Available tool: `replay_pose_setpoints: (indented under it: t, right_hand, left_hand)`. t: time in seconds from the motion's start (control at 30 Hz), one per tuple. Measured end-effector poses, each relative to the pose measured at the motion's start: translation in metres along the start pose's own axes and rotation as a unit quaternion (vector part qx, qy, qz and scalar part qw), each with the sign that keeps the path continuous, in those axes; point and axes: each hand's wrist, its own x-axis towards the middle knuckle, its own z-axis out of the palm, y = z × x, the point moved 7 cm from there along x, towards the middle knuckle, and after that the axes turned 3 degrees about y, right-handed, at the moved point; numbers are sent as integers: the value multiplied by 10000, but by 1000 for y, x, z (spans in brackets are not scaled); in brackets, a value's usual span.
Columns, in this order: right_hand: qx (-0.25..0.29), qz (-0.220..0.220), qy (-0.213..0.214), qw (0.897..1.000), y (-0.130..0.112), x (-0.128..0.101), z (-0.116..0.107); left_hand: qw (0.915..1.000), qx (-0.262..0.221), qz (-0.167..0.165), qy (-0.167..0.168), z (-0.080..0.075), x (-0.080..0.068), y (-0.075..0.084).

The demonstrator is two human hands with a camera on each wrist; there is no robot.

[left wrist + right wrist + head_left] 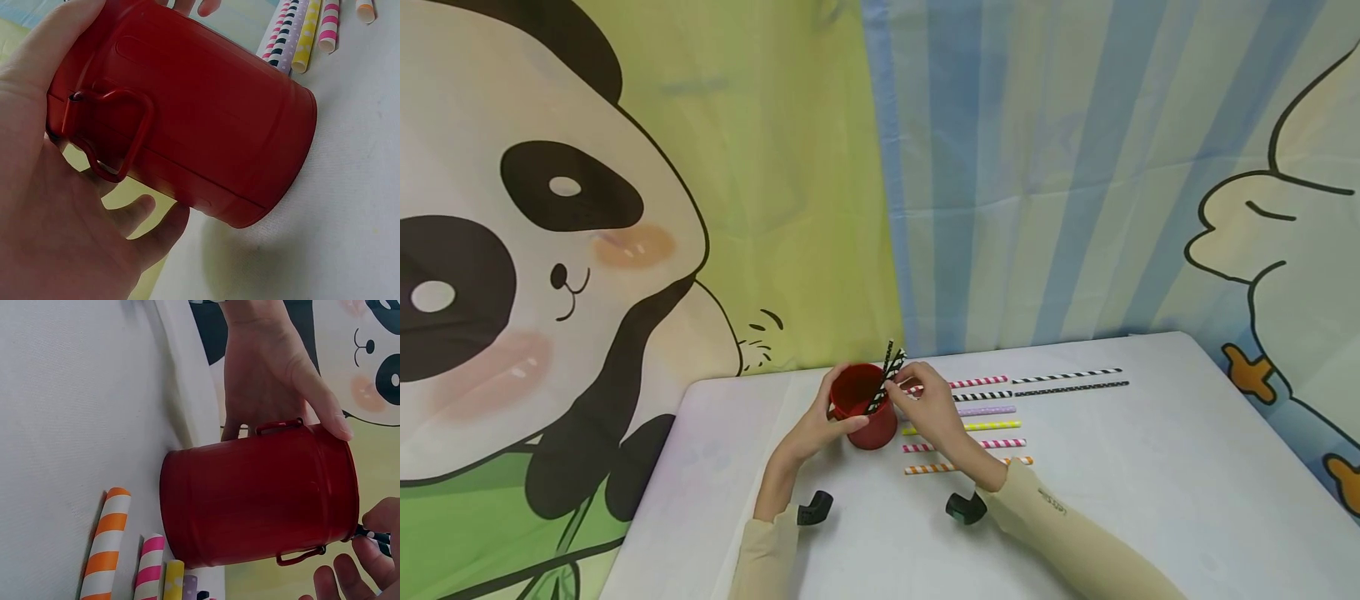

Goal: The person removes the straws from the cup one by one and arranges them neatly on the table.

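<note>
A red metal cup [868, 412] with wire handles stands on the white table [1150, 500]. My left hand [841, 418] grips its left side, thumb near the rim; in the left wrist view the palm wraps the cup [206, 125]. My right hand [904, 385] pinches black-and-white straws [886, 377] that stick out of the cup's mouth. The right wrist view shows the cup [262, 494] side-on, with my right hand's fingertips [375, 522] at its rim on a dark straw [374, 536].
Several paper straws lie in rows right of the cup: pink-striped [979, 382], black-striped [1067, 375], purple [987, 410], yellow [970, 427], orange [925, 468]. A cartoon backdrop [625, 208] hangs behind the table's far edge.
</note>
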Motion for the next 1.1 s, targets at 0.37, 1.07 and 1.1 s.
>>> replay_pose_setpoints:
  t: [0.37,1.07,1.1]
  right_hand:
    - [215,-38,129,9997,-10,-1,-8]
    - [601,5,140,9981,-29,-4,-23]
    - [606,-2,140,9981,-32,-4,-23]
  left_hand:
    - [10000,-17,40,12,0,0,1]
    - [10000,4,4,66,1,0,1]
    - [10000,0,-3,66,1,0,1]
